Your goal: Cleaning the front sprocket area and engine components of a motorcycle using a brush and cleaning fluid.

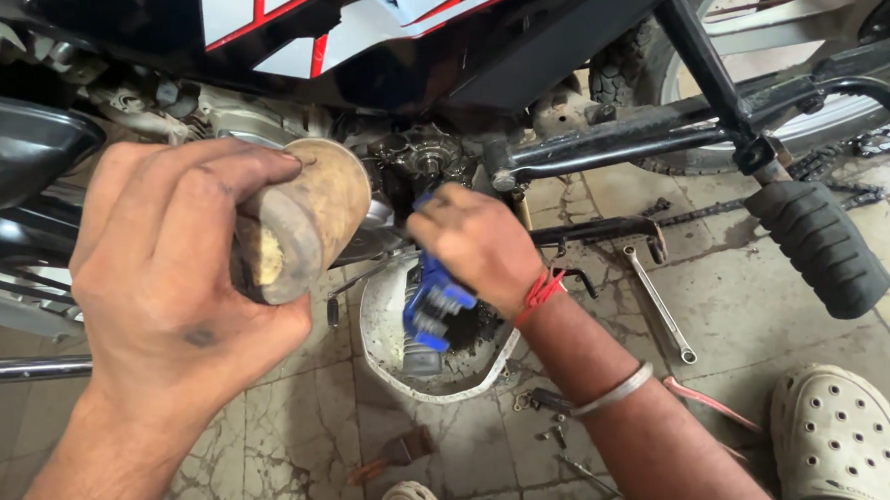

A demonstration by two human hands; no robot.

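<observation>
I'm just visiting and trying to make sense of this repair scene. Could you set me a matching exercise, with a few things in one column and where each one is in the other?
Things:
1. wooden handle
2. blue tool
3. spanner
4. white shoe

Places:
A. lying loose on the tiled floor under the footrest
B. gripped in the left hand
C. bottom right corner of the view
D. under the right hand, over the white pan

Pairs: 1-B, 2-D, 3-A, 4-C
</observation>
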